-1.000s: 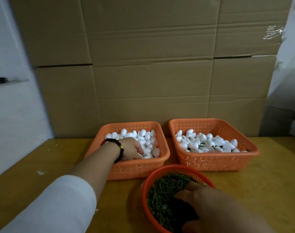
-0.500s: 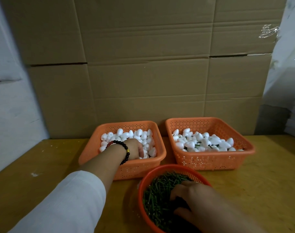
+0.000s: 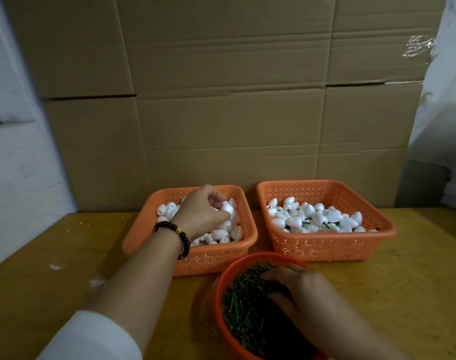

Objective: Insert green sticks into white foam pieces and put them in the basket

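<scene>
Foam piece [image 3: 227, 208] in left hand [image 3: 201, 213]

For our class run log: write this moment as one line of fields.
left hand: pinches foam piece over left basket | right hand: in green sticks | insertion: not yet

Plain white foam pieces [image 3: 223, 231] fill the left orange basket [image 3: 216, 258]. Loose green sticks [image 3: 243, 305] fill the round red basket [image 3: 218, 289]. Foam pieces with sticks inserted [image 3: 323, 219] lie in the right orange basket [image 3: 325, 246].
</scene>
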